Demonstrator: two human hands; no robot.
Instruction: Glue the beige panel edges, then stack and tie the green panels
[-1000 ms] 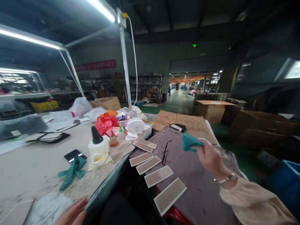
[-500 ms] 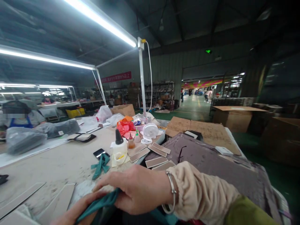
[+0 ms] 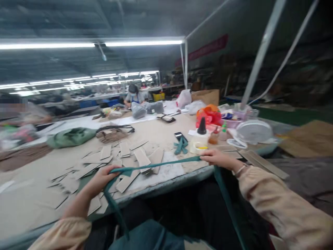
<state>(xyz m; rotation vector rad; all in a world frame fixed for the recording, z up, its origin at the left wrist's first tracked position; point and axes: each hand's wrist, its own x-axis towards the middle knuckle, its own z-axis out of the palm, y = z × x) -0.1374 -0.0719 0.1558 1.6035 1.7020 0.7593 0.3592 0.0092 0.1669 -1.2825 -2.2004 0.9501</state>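
Observation:
A narrow teal fabric strap (image 3: pixel 162 163) is stretched between my two hands above the table's front edge. My left hand (image 3: pixel 105 175) pinches it at one end of the taut span, and my right hand (image 3: pixel 214 157) grips the other end. From both hands the strap hangs down toward my lap, where more teal fabric (image 3: pixel 151 236) lies. Under and beyond my left hand are several loose beige rectangular pieces (image 3: pixel 142 158). A short knotted teal strip (image 3: pixel 181 145) lies on the table beyond the strap, beside a dark phone (image 3: pixel 179 136).
A white glue bottle with a black cap (image 3: pixel 202 128), a tape roll (image 3: pixel 199 147) and a small fan (image 3: pixel 255 132) stand at the right. Green folded cloth (image 3: pixel 75 137) and a brown bag (image 3: pixel 113 133) lie at the left. Co-workers sit across the table.
The view has swung left. My right hand has moved away to the right, and the teal strap is now drawn out straight, with my left hand plainly in view.

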